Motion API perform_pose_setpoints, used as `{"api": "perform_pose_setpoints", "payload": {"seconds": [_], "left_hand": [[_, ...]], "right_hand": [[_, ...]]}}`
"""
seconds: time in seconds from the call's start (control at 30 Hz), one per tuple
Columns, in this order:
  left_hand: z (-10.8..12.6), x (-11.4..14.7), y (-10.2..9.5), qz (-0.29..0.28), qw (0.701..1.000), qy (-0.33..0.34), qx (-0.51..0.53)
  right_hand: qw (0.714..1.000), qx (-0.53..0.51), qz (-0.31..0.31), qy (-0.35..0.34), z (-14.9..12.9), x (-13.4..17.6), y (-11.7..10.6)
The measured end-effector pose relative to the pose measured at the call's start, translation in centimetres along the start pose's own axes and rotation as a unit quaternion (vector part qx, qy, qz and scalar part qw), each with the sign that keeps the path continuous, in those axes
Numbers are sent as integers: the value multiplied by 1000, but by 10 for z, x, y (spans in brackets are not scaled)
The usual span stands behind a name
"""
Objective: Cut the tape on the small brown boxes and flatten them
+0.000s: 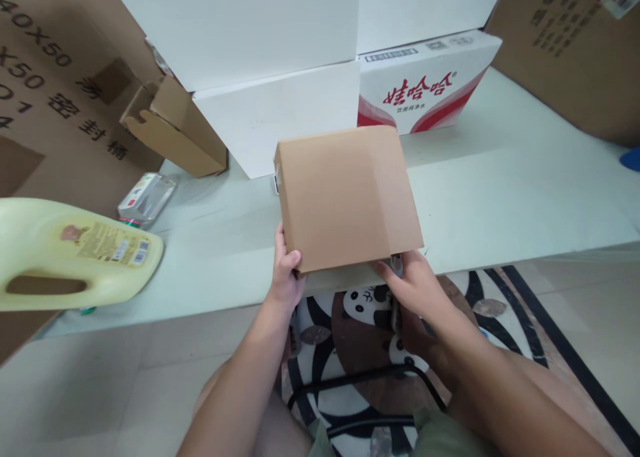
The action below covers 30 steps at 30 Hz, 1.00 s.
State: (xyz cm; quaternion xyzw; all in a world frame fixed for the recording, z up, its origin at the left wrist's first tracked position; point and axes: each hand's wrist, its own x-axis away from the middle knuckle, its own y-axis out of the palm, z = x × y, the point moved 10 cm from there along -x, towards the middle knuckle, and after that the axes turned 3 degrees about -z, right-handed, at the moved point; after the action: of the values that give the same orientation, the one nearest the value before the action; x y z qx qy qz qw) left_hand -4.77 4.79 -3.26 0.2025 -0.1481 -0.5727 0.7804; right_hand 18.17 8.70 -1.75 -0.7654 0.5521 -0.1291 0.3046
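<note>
A plain brown cardboard box [335,197] is tilted above the front edge of the pale green table. My left hand [287,267] is closed on its lower left corner, thumb on the near side and the other fingers behind the box. At the lower right, my right hand [413,280] reaches under the box's edge, by a flap, with its thumb bent inward. A small greyish thing [397,265] shows between that thumb and the fingers, too little of it to name. The box hides most of the right fingertips and whatever lies inside.
Behind the box stand white cartons [275,117], one with red lettering [425,87]. On the left are a yellow jug [110,243], a clear plastic bottle [147,197], an open cardboard box [183,130] and a large printed carton [60,103]. Another large carton [575,57] stands right.
</note>
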Motion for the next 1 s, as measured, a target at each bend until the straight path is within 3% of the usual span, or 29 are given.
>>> {"api": "perform_pose_setpoints", "payload": {"seconds": [0.3,1.0], "left_hand": [[-2,1,-2,1,1000,-7,-12],[-2,-2,-2,12,999,-19,24]], "right_hand": [[999,14,2,30,6,1,1],[999,11,25,17,5,1,-5]]}}
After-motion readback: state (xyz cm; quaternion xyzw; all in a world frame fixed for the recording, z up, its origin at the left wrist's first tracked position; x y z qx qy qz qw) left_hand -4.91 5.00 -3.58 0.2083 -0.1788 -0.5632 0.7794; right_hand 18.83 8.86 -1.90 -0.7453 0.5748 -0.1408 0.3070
